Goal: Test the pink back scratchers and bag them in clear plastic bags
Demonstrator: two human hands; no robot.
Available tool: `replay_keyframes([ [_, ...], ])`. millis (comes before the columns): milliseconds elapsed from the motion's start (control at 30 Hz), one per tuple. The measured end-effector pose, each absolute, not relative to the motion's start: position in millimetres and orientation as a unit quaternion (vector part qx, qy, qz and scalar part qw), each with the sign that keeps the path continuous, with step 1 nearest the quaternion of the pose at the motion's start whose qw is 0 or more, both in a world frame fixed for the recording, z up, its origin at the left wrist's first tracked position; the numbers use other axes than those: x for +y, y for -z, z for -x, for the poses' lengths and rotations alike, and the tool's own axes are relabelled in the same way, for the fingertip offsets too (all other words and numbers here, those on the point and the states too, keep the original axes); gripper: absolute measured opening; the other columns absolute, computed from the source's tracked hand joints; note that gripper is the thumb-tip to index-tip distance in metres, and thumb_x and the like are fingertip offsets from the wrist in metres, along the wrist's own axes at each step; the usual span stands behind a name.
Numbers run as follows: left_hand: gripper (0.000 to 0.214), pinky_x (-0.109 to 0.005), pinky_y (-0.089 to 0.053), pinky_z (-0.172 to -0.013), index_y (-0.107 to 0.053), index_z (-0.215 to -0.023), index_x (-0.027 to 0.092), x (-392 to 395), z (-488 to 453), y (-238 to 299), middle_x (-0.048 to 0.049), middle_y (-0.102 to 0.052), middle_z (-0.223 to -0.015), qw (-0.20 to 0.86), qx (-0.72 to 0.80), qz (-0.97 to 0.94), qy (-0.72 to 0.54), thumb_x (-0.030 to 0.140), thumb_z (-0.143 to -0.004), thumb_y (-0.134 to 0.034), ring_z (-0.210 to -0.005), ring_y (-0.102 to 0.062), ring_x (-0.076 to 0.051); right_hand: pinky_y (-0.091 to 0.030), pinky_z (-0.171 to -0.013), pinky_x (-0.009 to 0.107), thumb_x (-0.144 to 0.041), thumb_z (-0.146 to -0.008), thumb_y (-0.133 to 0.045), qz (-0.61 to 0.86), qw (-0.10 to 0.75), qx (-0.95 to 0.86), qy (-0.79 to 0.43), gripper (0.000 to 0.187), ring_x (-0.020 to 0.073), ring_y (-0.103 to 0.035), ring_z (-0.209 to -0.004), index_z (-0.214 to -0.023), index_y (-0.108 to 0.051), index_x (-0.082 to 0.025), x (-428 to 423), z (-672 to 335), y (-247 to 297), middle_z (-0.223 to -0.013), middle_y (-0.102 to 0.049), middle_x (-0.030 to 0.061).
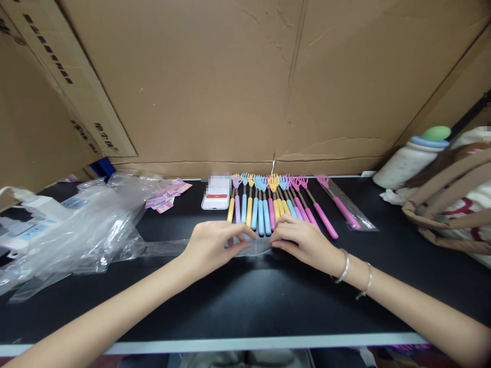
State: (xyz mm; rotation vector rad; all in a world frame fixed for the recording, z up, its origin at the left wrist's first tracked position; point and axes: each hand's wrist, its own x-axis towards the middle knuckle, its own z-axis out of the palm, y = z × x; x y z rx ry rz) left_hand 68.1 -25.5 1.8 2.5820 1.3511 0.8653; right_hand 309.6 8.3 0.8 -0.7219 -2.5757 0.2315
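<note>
A narrow clear plastic bag lies crosswise over the black table, its right end between my two hands. My left hand has thumb and fingertips curled round the bag near that end. At the bag's right edge, my right hand pinches the plastic between thumb and fingers. Just beyond my hands lie several back scratchers side by side, with claw heads pointing away and yellow, blue, purple and pink handles. Farther right, a pink back scratcher rests inside a clear bag.
A heap of clear bags covers the left side beside a white power strip. Printed cards and a phone lie towards the back. A white bottle and a brown-handled bag stand right. Cardboard walls the back.
</note>
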Motion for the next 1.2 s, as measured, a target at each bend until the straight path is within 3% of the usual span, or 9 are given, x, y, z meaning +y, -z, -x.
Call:
replay_keyframes([
  [167,0.002,-0.016,-0.041,-0.058,-0.067,-0.079,0.028,-25,-66,-2,0.0097,-0.07,-0.073,0.089,0.461,-0.831,-0.299,0.028,-0.078,-0.065,-0.062,-0.063,-0.007,-0.043,-0.067,0.026,-0.026,-0.092,-0.047,0.26,0.225,-0.937,-0.059,0.022,0.0159,-0.052,-0.079,-0.084,-0.065,-0.02,9,-310,-3,-0.077,-0.058,0.0048],
  [433,0.008,-0.017,-0.043,-0.06,-0.067,-0.075,0.026,-24,-65,-3,0.0078,-0.072,-0.077,0.086,0.453,-0.834,-0.302,0.028,-0.081,-0.062,-0.066,-0.064,-0.009,-0.044,-0.068,0.026,-0.028,-0.094,-0.043,0.262,0.212,-0.941,-0.019,0.027,0.0164,-0.052,-0.079,-0.087,-0.067,-0.019,10,-313,-5,-0.077,-0.058,0.0058],
  [600,0.014,-0.017,-0.043,-0.061,-0.068,-0.08,0.027,-25,-64,-4,0.0063,-0.072,-0.08,0.059,0.44,-0.847,-0.293,0.033,-0.085,-0.057,-0.068,-0.065,-0.009,-0.044,-0.068,0.027,-0.028,-0.094,-0.043,0.263,0.206,-0.943,-0.006,0.027,0.0169,-0.052,-0.08,-0.087,-0.067,-0.019,11,-314,-5,-0.076,-0.059,0.0058],
  [867,0.01,-0.017,-0.041,-0.059,-0.066,-0.078,0.026,-25,-66,-2,0.0083,-0.07,-0.076,-0.009,0.431,-0.853,-0.294,0.029,-0.084,-0.058,-0.068,-0.065,-0.008,-0.044,-0.068,0.027,-0.027,-0.094,-0.043,0.253,0.2,-0.947,0.005,0.026,0.0167,-0.051,-0.079,-0.087,-0.066,-0.019,10,-314,-4,-0.076,-0.059,0.0055],
  [967,0.01,-0.017,-0.04,-0.058,-0.066,-0.086,0.029,-24,-64,-2,0.0079,-0.072,-0.08,-0.028,0.435,-0.856,-0.278,0.028,-0.084,-0.057,-0.069,-0.066,-0.009,-0.044,-0.069,0.028,-0.027,-0.094,-0.043,0.254,0.201,-0.946,0.006,0.025,0.017,-0.051,-0.08,-0.086,-0.065,-0.018,11,-316,-5,-0.077,-0.06,0.0058],
  [1200,0.012,-0.018,-0.039,-0.055,-0.066,-0.087,0.029,-18,-55,-2,0.006,-0.072,-0.077,-0.086,0.436,-0.857,-0.262,0.03,-0.086,-0.054,-0.066,-0.066,-0.011,-0.043,-0.067,0.029,-0.025,-0.092,-0.047,0.275,0.257,-0.926,-0.009,0.02,0.0172,-0.051,-0.076,-0.085,-0.065,-0.021,17,-325,-15,-0.073,-0.062,0.004],
])
